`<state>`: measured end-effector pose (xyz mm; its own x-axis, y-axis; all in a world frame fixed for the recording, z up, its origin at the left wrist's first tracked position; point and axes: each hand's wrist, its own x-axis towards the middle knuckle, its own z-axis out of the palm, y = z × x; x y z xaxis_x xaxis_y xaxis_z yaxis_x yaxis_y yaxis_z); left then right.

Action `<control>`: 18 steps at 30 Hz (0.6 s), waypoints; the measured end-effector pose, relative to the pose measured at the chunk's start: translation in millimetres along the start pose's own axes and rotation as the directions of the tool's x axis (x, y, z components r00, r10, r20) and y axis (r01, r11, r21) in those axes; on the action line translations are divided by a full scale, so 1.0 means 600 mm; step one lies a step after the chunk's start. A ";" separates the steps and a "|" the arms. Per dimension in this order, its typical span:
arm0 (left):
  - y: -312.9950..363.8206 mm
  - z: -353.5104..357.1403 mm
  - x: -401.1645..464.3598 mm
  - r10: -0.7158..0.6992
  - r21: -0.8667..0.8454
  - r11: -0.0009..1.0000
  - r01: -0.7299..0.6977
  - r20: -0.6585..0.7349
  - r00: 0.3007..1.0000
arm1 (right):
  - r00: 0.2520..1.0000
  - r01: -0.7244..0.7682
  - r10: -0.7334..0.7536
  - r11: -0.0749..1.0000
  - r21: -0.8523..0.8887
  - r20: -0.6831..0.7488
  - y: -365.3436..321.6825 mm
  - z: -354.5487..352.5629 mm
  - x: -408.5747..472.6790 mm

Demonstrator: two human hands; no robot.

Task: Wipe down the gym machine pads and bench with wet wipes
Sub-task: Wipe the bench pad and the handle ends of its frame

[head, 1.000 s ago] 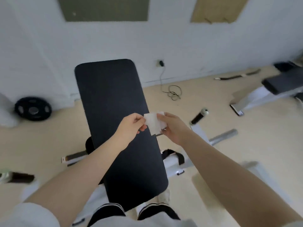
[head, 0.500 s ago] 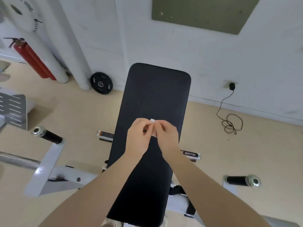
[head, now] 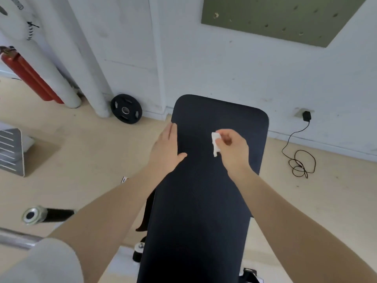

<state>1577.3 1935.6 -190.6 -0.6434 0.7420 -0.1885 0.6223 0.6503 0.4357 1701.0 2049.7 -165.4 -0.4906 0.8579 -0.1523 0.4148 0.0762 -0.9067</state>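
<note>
A long black bench pad [head: 200, 201] runs from the bottom of the view up toward the white wall. My left hand [head: 166, 149] lies flat with its fingers extended along the pad's upper left edge. Over the upper part of the pad, my right hand [head: 231, 149] pinches a small folded white wet wipe [head: 215, 142]. The wipe hangs down from my fingers, just above the pad surface.
A black weight plate [head: 126, 108] leans on the wall beside white pipes and a red extinguisher [head: 28, 75]. A black cable [head: 299, 160] coils on the floor at right. A black-gripped handle [head: 46, 214] and a ribbed metal footplate [head: 11, 151] stand at left.
My hands have come apart. The left hand let go of the wipe and went flat onto the pad's left edge. The right hand kept the wipe and moved up the pad.
</note>
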 end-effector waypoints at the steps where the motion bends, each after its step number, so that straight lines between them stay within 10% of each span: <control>1: -0.016 -0.002 0.020 -0.039 0.030 0.999 0.038 0.035 0.999 | 0.998 0.057 -0.058 0.997 -0.057 -0.016 -0.003 0.013 0.019; 7: -0.096 0.035 0.100 0.007 0.033 0.999 -0.017 0.285 0.959 | 0.948 0.285 -0.314 0.904 -0.320 -0.044 -0.012 0.105 0.148; 18: -0.132 0.058 0.111 0.072 -0.171 0.985 -0.027 0.265 0.961 | 0.693 0.681 -0.663 0.474 -0.559 0.282 0.008 0.181 0.201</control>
<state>1500.5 1939.2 -268.4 -0.4553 0.8037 -0.3832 0.5536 0.5926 0.5851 1560.2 2098.5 -230.9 -0.8316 0.4009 0.3844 0.2907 0.9039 -0.3139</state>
